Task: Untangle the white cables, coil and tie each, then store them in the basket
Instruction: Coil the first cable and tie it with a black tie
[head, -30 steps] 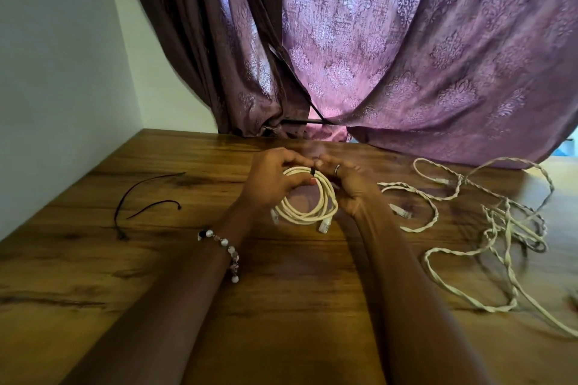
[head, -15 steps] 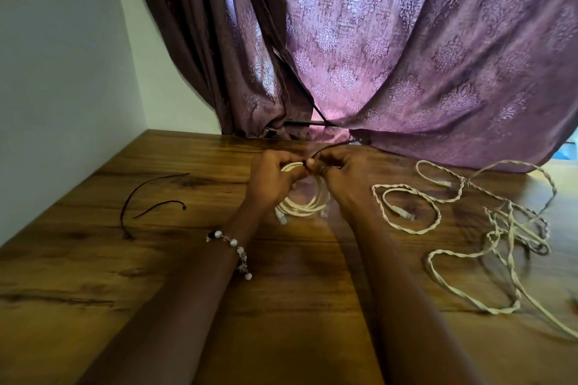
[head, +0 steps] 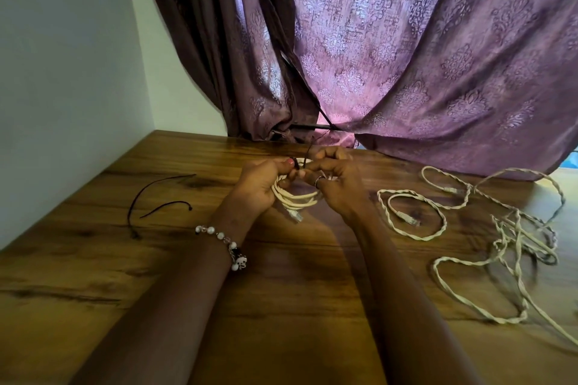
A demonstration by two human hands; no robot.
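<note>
A coiled white cable [head: 297,201] hangs between both hands above the wooden table [head: 281,291], one plug dangling below it. My left hand [head: 259,186] grips the coil's left side. My right hand [head: 336,180] pinches a thin black tie [head: 308,151] at the top of the coil, its end sticking up. To the right lies a tangle of twisted white cables [head: 506,237], with one loop and plug [head: 409,219] nearest my right hand. No basket is in view.
Two spare black ties [head: 156,197] lie on the table at the left, near the white wall [head: 62,87]. A purple patterned curtain [head: 422,56] hangs behind the table and drapes onto its far edge.
Both hands lifted the coil and closed together at its top. The black tie's end now sticks up from my right fingers.
</note>
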